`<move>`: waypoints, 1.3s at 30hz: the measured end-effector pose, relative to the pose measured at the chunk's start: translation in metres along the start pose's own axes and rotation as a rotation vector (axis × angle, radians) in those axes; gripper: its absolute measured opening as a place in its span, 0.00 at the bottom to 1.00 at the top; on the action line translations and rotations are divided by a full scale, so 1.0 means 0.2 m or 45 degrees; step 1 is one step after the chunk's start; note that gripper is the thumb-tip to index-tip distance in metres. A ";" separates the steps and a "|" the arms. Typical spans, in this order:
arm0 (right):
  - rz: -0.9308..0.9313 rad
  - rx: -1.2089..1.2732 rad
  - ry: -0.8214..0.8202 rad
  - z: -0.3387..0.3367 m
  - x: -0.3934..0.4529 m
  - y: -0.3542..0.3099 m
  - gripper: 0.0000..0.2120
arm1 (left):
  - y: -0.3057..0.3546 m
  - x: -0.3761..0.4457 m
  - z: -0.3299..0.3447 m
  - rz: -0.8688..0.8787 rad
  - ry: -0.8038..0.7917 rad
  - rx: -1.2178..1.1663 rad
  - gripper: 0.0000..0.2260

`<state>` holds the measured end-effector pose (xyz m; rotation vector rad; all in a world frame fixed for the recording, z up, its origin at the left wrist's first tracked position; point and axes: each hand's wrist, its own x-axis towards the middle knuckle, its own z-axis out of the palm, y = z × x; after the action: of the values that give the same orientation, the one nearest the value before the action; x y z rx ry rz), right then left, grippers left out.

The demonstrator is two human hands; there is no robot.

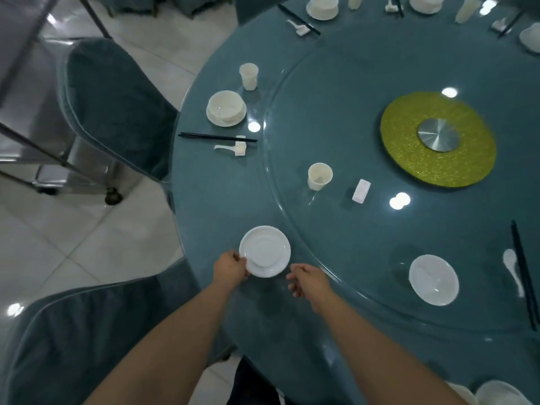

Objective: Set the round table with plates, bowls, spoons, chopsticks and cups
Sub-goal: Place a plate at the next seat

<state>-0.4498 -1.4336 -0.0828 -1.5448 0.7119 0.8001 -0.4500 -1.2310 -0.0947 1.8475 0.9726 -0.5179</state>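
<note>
Your white plate (264, 251) sits flat at the tabletop (336, 89) edge, 6 o'clock, left hand (230, 268) pinching its near-left rim. Right hand (306, 280) just beside it, fingers loosely curled, not touching. Cup (319, 176) upright at 7 o'clock of the gold disc, white rest (361, 190) just beside it. White plate (433, 279) at 5 o'clock, spoon (512, 270) and black chopsticks (524, 273) alongside. Finished setting at 9 o'clock: bowl on plate (226, 108), cup (249, 76), chopsticks (217, 137).

Round teal table (222, 200) under glass turntable (350, 83). On cloth: plate (270, 247), chopsticks (216, 137), cup (249, 76). On glass: cup (319, 176), bowl (433, 279).
</note>
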 end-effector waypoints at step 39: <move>0.157 0.192 0.669 -0.98 -0.23 0.12 0.08 | 0.74 -0.38 0.98 0.372 -0.516 0.440 0.09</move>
<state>-0.4771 -1.6312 -0.0456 -1.5955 1.2320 0.4116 -0.3658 -1.4700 -0.0509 2.0336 0.3485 -0.8773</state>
